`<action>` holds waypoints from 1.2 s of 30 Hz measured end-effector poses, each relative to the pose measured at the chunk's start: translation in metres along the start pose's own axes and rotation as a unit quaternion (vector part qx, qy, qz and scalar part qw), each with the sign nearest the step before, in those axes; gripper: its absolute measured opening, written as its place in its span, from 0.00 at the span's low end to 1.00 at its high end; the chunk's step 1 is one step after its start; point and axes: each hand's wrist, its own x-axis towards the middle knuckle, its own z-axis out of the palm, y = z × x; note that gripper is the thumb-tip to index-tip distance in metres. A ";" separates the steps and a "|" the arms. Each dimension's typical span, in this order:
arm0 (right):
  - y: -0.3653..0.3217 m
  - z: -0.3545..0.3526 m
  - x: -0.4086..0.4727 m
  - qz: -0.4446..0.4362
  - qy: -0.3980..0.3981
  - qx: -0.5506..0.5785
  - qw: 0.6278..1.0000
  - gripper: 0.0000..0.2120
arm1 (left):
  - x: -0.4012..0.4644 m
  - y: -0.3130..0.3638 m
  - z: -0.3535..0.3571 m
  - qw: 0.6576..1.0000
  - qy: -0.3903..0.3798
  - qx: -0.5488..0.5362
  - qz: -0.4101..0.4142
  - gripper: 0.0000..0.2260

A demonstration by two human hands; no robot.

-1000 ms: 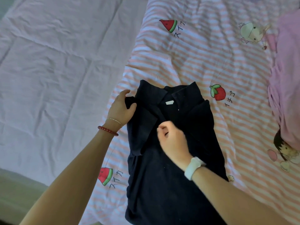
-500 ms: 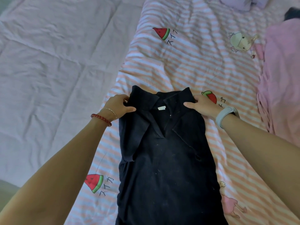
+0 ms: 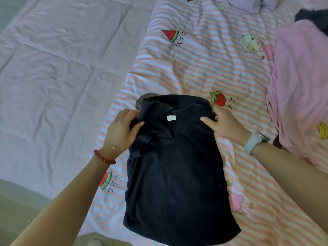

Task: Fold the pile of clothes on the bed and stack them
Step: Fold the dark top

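Head view showed you mid-fold: the shirt [image 3: 174,167] lay on the striped sheet [image 3: 204,68], sides already turned in. Your left hand [image 3: 120,129] and right hand [image 3: 224,124] each pinched a shoulder. The lengthwise fold, stacking and the pink pile [image 3: 300,82] remained.

Both hands [image 3: 122,128] [image 3: 224,124] on dark shirt [image 3: 174,174]

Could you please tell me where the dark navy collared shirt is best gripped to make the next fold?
Probably at the two collar-end corners of the dark navy collared shirt, from its outer sides, where the left hand and right hand already pinch it: it lies flat and narrowed, collar away, so that edge could fold toward the hem.
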 end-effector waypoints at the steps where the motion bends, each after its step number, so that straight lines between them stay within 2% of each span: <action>1: 0.002 0.001 -0.016 -0.002 0.007 -0.016 1.000 0.10 | -0.016 0.006 -0.001 1.000 0.006 0.007 0.011 0.12; 4: 0.008 0.009 -0.065 -0.019 0.021 -0.042 0.999 0.03 | -0.061 0.020 -0.001 0.999 0.011 0.023 0.024 0.14; 6: 0.005 0.015 -0.099 -0.054 0.031 -0.070 0.996 0.14 | -0.094 0.028 0.000 0.999 0.003 0.039 0.033 0.13; 7: 0.003 0.018 -0.116 -0.079 0.028 -0.090 0.992 0.16 | -0.111 0.030 0.001 0.998 -0.003 0.045 0.045 0.12; 9: 0.001 0.025 -0.149 -0.150 -0.006 -0.154 0.977 0.10 | -0.147 0.033 0.003 0.995 -0.022 0.057 0.073 0.11; 11: 0.005 0.033 -0.181 -0.195 -0.049 -0.208 0.957 0.13 | -0.184 0.035 0.006 0.992 -0.053 0.068 0.092 0.11; 14: 0.019 0.048 -0.220 -0.233 -0.084 -0.248 0.936 0.11 | -0.227 0.036 0.014 0.983 -0.101 0.090 0.123 0.12; 17: 0.034 0.063 -0.248 -0.237 -0.097 -0.293 0.921 0.15 | -0.256 0.037 0.024 0.969 -0.155 0.126 0.142 0.11; 19: 0.043 0.075 -0.263 -0.213 -0.137 -0.348 0.903 0.22 | -0.266 0.039 0.031 0.933 -0.272 0.203 0.120 0.15; 21: 0.048 0.082 -0.274 -0.180 -0.180 -0.393 0.884 0.26 | -0.269 0.043 0.037 0.862 -0.419 0.282 0.052 0.19; 22: 0.050 0.084 -0.277 -0.171 -0.189 -0.406 0.878 0.27 | -0.269 0.046 0.038 0.846 -0.447 0.289 0.021 0.17; 23: 0.050 0.086 -0.278 -0.163 -0.190 -0.411 0.877 0.26 | -0.267 0.051 0.038 0.860 -0.435 0.267 0.002 0.14; 25: 0.044 0.090 -0.279 -0.159 -0.174 -0.399 0.886 0.22 | -0.260 0.059 0.043 0.933 -0.296 0.203 0.033 0.05; 27: 0.040 0.099 -0.280 -0.181 -0.168 -0.381 0.891 0.21 | -0.252 0.069 0.049 0.967 -0.186 0.165 0.061 0.09; 29: 0.033 0.109 -0.278 -0.190 -0.212 -0.384 0.878 0.21 | -0.245 0.074 0.059 0.959 -0.205 0.191 0.034 0.13; 30: 0.032 0.113 -0.275 -0.184 -0.241 -0.387 0.871 0.21 | -0.240 0.074 0.063 0.952 -0.228 0.204 -0.006 0.19; 31: 0.033 0.117 -0.271 -0.160 -0.273 -0.385 0.867 0.21 | -0.236 0.070 0.066 0.944 -0.247 0.214 -0.049 0.23; 33: 0.033 0.118 -0.262 -0.114 -0.295 -0.360 0.878 0.20 | -0.228 0.058 0.068 0.930 -0.270 0.217 -0.119 0.24; 35: 0.028 0.114 -0.253 -0.126 -0.245 -0.295 0.915 0.16 | -0.219 0.052 0.068 0.939 -0.250 0.178 -0.157 0.21; 36: 0.024 0.108 -0.246 -0.148 -0.188 -0.252 0.938 0.13 | -0.214 0.054 0.065 0.953 -0.211 0.150 -0.160 0.18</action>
